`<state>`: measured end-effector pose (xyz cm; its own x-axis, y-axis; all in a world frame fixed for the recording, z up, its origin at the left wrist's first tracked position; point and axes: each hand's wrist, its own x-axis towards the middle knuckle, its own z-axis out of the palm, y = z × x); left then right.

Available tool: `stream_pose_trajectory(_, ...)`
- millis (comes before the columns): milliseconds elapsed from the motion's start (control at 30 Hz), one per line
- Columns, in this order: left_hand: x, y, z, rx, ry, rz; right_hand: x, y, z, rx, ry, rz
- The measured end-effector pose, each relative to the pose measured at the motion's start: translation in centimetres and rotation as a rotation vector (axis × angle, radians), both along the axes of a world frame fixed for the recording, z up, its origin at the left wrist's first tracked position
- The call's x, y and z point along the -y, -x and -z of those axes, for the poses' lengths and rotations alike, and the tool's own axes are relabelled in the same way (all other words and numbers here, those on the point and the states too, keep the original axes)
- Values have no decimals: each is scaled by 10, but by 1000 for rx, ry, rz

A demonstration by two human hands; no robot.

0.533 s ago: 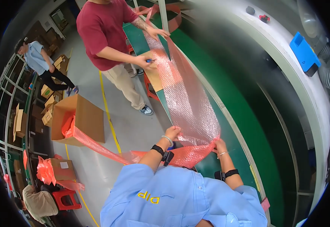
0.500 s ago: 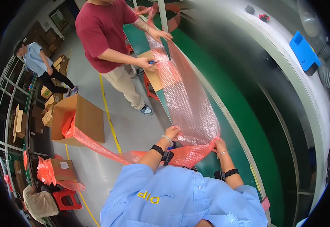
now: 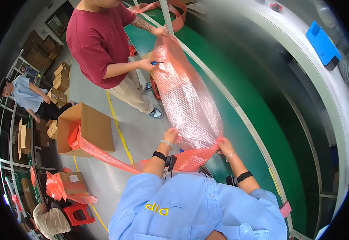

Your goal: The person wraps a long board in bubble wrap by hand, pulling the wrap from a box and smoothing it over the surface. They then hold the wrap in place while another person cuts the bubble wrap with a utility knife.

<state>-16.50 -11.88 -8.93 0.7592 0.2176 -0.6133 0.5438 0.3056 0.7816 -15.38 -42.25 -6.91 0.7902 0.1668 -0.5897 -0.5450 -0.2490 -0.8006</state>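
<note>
A long sheet of pink bubble wrap point(image 3: 190, 108) stretches between me and a co-worker. My left hand point(image 3: 170, 136) pinches its near left edge. On the near right corner, my right hand point(image 3: 224, 147) is closed round gathered film. From there the strip folds back below my hands and runs left into a cardboard box point(image 3: 96, 128). Across from me, the co-worker in a dark red shirt point(image 3: 98, 48) grips the far end with one hand. The co-worker's other hand holds a small blue-handled cutting tool point(image 3: 155, 63) against the wrap's left edge.
The wrap lies over a green bench point(image 3: 238, 138) with a pale metal rail along its right. A metal post point(image 3: 165, 16) rises at the far end. Left on the floor are a red stool point(image 3: 78, 214) and a smaller box point(image 3: 72, 182) with pink wrap. Other people are further left.
The wrap has shifted left and been spread wider and tauter, and both my hands have moved slightly left with it. The co-worker has leaned left, the tool still at the wrap.
</note>
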Motion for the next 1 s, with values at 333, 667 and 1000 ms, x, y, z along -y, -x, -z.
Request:
stream_pose_trajectory(333,-62,-34,-2,104,-123,-111,-69,-42,-20,122,59,-203)
stream_pose_trajectory(667,-125,-74,-14,182,21,333,-99,-128,14,194,107,-825)
stream_pose_trajectory(1000,-260,-216,-28,28,292,327,-154,-111,-2,33,162,-935)
